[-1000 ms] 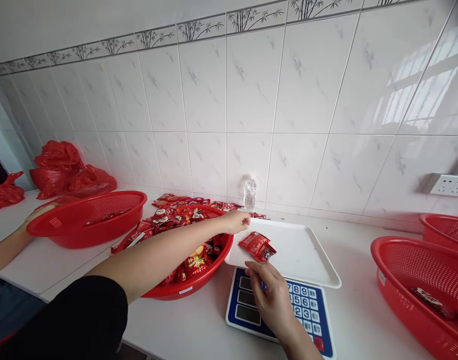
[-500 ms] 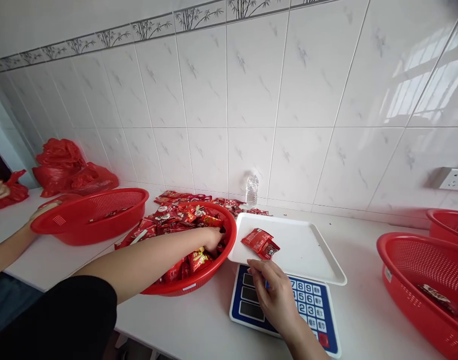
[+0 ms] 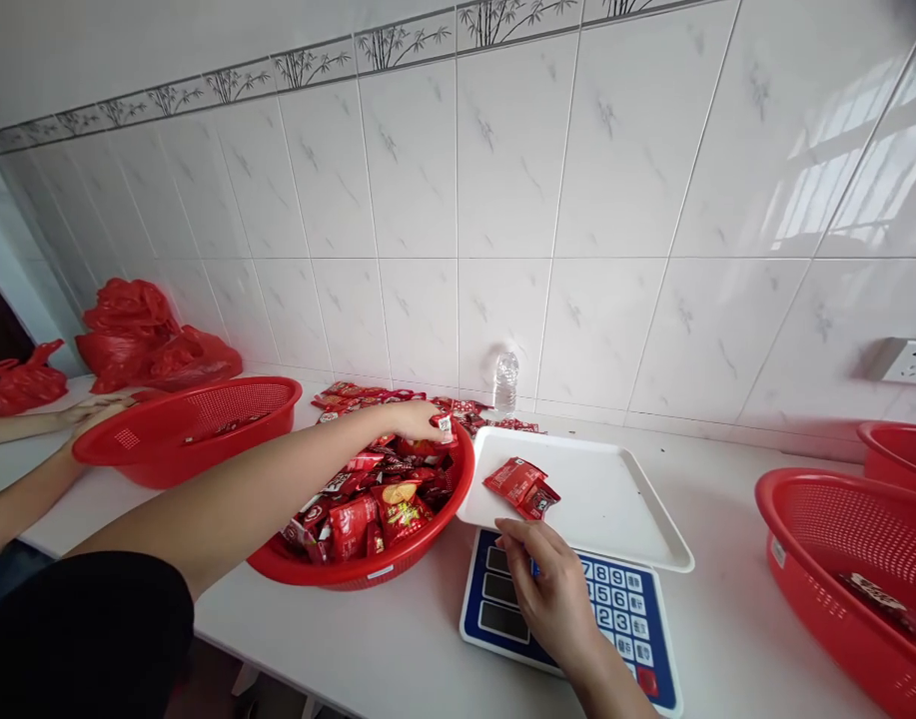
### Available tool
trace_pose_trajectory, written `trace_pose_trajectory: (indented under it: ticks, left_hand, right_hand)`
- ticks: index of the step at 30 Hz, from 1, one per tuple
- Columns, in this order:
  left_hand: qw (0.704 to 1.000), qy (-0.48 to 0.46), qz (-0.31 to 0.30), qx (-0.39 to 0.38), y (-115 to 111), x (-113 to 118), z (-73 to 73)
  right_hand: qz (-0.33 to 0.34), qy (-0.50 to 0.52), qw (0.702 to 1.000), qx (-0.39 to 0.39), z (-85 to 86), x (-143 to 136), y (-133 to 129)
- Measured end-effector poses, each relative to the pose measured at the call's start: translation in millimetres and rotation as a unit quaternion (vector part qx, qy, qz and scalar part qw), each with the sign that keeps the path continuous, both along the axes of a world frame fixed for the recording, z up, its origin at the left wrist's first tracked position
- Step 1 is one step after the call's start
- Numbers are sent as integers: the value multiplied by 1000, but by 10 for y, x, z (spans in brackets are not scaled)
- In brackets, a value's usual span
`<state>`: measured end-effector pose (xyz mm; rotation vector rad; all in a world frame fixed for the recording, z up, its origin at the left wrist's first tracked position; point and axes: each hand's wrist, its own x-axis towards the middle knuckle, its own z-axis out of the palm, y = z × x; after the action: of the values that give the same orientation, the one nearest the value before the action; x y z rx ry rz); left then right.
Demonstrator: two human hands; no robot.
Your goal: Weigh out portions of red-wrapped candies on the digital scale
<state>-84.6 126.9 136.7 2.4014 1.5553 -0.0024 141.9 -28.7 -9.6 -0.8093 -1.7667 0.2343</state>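
Note:
My left hand (image 3: 414, 421) is closed on a small red snack packet (image 3: 444, 429), at the back right of a red plastic basket (image 3: 463, 479). Many red snack packets (image 3: 353, 524) fill that basket. Over the display side of a digital scale (image 3: 502, 621) rests my right hand (image 3: 545, 584), its fingers curled in and no object showing in them. Just beyond its fingertips, red packets (image 3: 518, 484) lie on the scale's white tray (image 3: 607, 489), towards the left.
More packets lie behind the basket, near a clear plastic bottle (image 3: 506, 382) by the wall. To the left stand another red basket (image 3: 150, 464), red plastic bags (image 3: 128, 340) and a co-worker's forearms (image 3: 23, 504). A red basket (image 3: 817, 579) with a packet (image 3: 877, 591) stands right.
My left hand has come up from inside the basket and moved back, with a packet now showing in its fingers. My right hand stays put. The co-worker's hands have moved together.

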Motion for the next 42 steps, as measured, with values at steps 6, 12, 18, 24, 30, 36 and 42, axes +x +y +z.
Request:
trace_pose_trajectory:
  ticks: [6, 12, 18, 24, 30, 36, 42]
  left_hand:
    - [996, -67, 28, -58, -57, 131, 128]
    - [981, -186, -34, -50, -64, 552, -104]
    - [983, -98, -154, 1, -64, 796, -294]
    - [985, 49, -155, -56, -148, 790, -402]
    - [986, 66, -147, -42, -265, 934, -540]
    - [980, -8, -199, -31, -180, 879, -438]
    - [983, -104, -19, 148, -4, 421, -321]
  right_hand:
    - [-2, -5, 1000, 0, 1, -8, 1]
    - [-16, 1, 1000, 2, -6, -9, 15]
    - [-22, 6, 1000, 13, 15, -12, 11]
    - [-10, 5, 1000, 9, 39, -24, -1]
    - [-9, 6, 1000, 5, 27, -25, 7]
    - [-17, 1, 1000, 6, 26, -23, 7]
    - [-11, -9, 1000, 1, 31, -16, -17]
